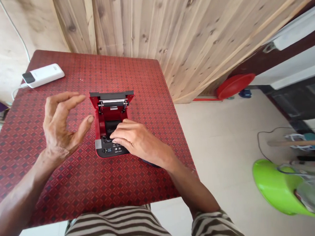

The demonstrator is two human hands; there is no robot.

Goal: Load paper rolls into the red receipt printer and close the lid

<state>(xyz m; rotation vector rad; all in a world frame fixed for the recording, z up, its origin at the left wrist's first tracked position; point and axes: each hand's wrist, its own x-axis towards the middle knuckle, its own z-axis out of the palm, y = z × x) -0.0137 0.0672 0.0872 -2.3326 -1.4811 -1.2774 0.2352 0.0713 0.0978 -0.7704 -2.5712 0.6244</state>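
Note:
A small red and black label printer point(113, 150) sits on the table with its lid point(112, 99) raised, a metal roller showing under the lid. Inside its compartment lies a dark, rounded piece point(112, 127), partly covered by my fingers. My right hand point(136, 137) reaches in from the right, fingers closed together at the compartment's front edge above the button panel; whatever they pinch is hidden. My left hand point(64, 125) hovers left of the printer, fingers spread and holding nothing, the thumb near the printer's left wall. A dark blue thing point(150, 163) peeks out beneath my right wrist.
The red patterned table point(78, 183) has a white power bank point(45, 75) with a cable at its back left. Wooden panelling point(141, 26) stands behind. On the floor to the right are a green plastic stool or bin point(276, 189) and a red basin point(234, 86).

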